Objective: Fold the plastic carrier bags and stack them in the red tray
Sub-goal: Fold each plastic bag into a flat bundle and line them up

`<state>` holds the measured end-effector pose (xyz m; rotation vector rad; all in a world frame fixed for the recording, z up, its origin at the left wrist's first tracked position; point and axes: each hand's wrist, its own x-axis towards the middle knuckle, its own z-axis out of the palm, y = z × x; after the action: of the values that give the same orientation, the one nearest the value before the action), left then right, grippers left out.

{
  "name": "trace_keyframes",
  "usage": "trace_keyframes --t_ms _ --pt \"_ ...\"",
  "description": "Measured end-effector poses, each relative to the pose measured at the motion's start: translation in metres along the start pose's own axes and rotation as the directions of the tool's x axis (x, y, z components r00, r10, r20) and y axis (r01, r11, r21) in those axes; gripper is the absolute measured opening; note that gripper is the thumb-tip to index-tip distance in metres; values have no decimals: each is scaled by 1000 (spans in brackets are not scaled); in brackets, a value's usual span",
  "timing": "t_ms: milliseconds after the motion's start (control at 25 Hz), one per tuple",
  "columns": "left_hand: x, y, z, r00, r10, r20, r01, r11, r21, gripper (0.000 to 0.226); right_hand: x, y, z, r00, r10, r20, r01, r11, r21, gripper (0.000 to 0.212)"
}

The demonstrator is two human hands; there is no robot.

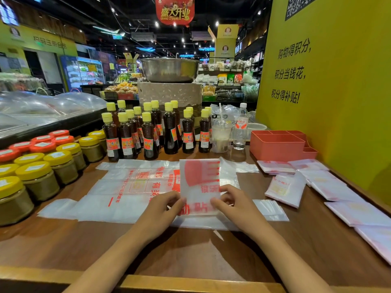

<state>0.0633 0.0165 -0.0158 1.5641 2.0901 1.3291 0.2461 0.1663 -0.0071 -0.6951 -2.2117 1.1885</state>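
- Head view, wooden table (190,246) in a shop.
- Left hand (164,208) pinching the lower left edge of a folded bag (200,180), thumb on top, fingers curled beneath.
- Right hand (230,203) pinching the lower right edge of the same folded bag, fingers bent round it.
- Folded bag held partly raised, a white rectangle with red print, above the right part of the flat bags (131,187) spread on the table.
- Flat bags lying open and unfolded, handles stretched left and right, red lettering facing up.
- Red tray (277,148) at the far right of the table, against the yellow wall (330,85), divided into compartments; contents not visible from here.
- Folded bag pile (285,190) and more folded bags (357,212) lying on the table right of the hands, near the tray but outside it.
- Dark sauce bottles (150,132) with yellow caps standing in rows behind the flat bags.
- Jars (42,172) with yellow and orange lids on the left.
- Lidded drink cup (221,137) and water bottle (241,127) between bottles and tray.
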Motion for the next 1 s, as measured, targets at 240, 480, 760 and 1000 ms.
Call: trace_keyframes --t_ms 240,480,760,1000 --pt "4 -4 4 997 -61 -52 65 994 83 32 5 2 4 991 124 -41 -124 992 8 25" --pt "7 -8 8 997 -67 -39 71 989 132 32 6 5 9 980 160 -119 -168 984 -62 34" --pt "4 -2 12 998 -11 -56 35 891 453 54 -2 8 13 999 -33 -31 16 899 -438 50" --pt "6 -6 15 992 120 43 -125 842 525 41 -2 8 14 997 -69 20 65 751 -657 50"
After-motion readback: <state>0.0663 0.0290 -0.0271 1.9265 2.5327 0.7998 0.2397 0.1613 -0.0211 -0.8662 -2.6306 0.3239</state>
